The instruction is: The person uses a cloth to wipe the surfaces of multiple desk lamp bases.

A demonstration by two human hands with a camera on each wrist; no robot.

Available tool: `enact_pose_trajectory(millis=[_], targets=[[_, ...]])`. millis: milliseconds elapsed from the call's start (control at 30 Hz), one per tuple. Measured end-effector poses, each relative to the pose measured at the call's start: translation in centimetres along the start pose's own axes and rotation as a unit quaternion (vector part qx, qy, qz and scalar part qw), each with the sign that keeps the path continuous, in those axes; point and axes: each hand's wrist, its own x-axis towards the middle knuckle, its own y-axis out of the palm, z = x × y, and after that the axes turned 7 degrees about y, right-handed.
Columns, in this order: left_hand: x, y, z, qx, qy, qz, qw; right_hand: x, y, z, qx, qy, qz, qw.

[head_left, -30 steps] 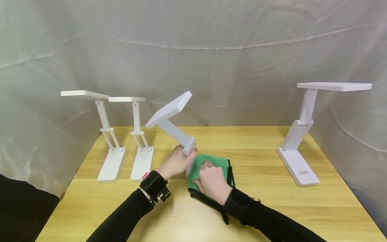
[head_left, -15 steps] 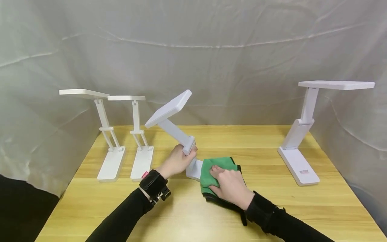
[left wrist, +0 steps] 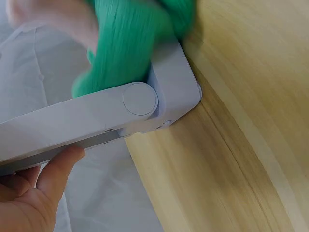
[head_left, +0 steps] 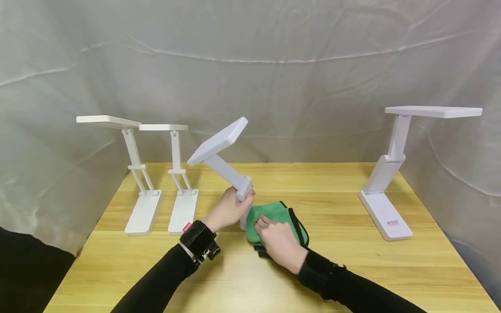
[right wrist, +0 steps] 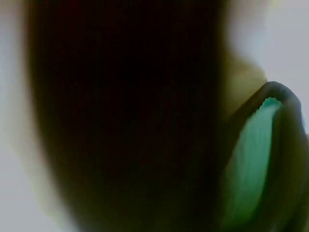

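Observation:
A white folding desk lamp (head_left: 228,170) stands near the middle of the table, its head tilted up to the right. My left hand (head_left: 228,209) grips its lower arm; in the left wrist view the fingers (left wrist: 60,171) hold the arm's edge. A green cloth (head_left: 270,214) with black edging lies over the lamp's base (left wrist: 175,79), hiding most of it in the head view. With curled fingers, my right hand (head_left: 281,241) holds the cloth down there. In the right wrist view a dark blur covers most of the picture, beside a strip of green cloth (right wrist: 253,166).
Two more white desk lamps, one at the far left (head_left: 144,212) and one beside it (head_left: 183,211), stand unfolded. Another lamp (head_left: 385,215) stands at the right. Grey fabric (head_left: 274,87) hangs behind the wooden table (head_left: 336,269).
My right hand slid the cloth right, baring part of the lamp's base, then came back left over it. The left hand and the lamp have stayed in place.

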Motion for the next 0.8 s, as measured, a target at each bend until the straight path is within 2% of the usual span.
enact_pose_trajectory(millis=[67, 167, 267, 333, 467, 533, 633, 733, 800], targets=[[0.0, -0.1, -0.1, 0.003, -0.001, 0.003, 1.0, -1.1, -0.5, -1.1, 0.042, -0.005, 0.019, 0.999], [0.1, -0.1, -0.2, 0.004, -0.002, 0.005, 1.0, -1.8, -0.9, -2.3, 0.064, 0.024, 0.046, 0.997], [0.2, -0.2, -0.2, 0.005, -0.007, 0.003, 1.0, -1.4, -0.7, -2.5, 0.035, 0.057, 0.039, 0.997], [0.1, -0.3, -0.1, 0.004, -0.014, -0.002, 0.9999, -0.7, -0.4, -2.0, 0.007, 0.063, 0.03, 0.998], [-0.1, -0.3, 0.0, 0.009, -0.02, -0.008, 0.9997, 0.2, 0.2, -0.5, -0.018, 0.029, 0.005, 0.999], [-0.2, -0.2, 0.0, 0.011, -0.01, -0.006, 0.9999, 0.0, 0.1, -0.4, 0.001, 0.008, 0.007, 1.0], [-0.1, 0.0, 0.1, 0.013, -0.004, 0.0, 0.9999, -1.0, -0.5, -1.3, 0.061, -0.007, 0.047, 0.997], [-0.1, 0.1, 0.1, 0.014, -0.009, -0.001, 0.9999, -2.2, -1.3, -3.1, 0.123, 0.004, 0.093, 0.988], [-0.1, 0.0, 0.0, 0.016, -0.012, -0.002, 0.9998, -2.9, -1.6, -4.2, 0.133, 0.02, 0.094, 0.986]])
